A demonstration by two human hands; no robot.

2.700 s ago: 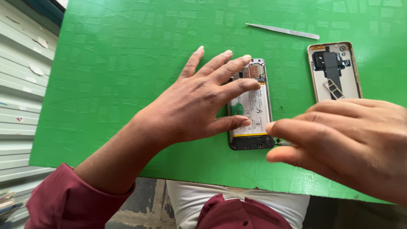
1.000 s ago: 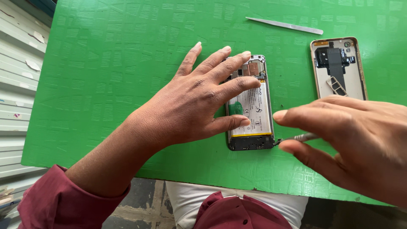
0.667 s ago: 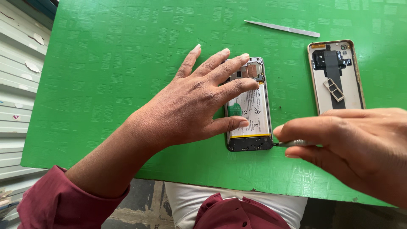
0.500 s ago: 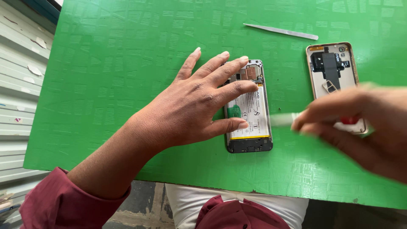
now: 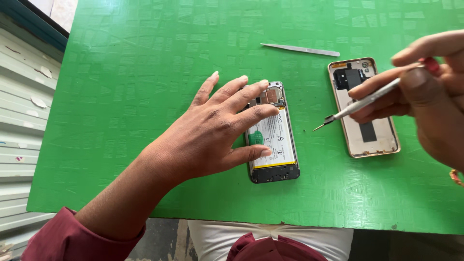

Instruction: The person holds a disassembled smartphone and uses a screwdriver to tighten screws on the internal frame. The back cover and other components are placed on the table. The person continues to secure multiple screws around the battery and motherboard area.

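Note:
An opened phone (image 5: 274, 145) lies face down on the green table (image 5: 145, 72), its white battery and circuit board exposed. My left hand (image 5: 217, 130) rests flat on its left side, fingers spread, pinning it down. My right hand (image 5: 425, 92) is raised at the right edge and pinches a thin metal screwdriver (image 5: 360, 104). The screwdriver's tip hangs in the air between the phone and the removed back cover (image 5: 365, 108), which lies inside up to the right.
Metal tweezers (image 5: 299, 49) lie on the table beyond the phone. The table's near edge runs just above my lap. A grey corrugated wall stands to the left of the table.
My right hand has lifted the screwdriver away from the phone's lower right corner, up and to the right over the back cover. My left hand has stayed on the phone.

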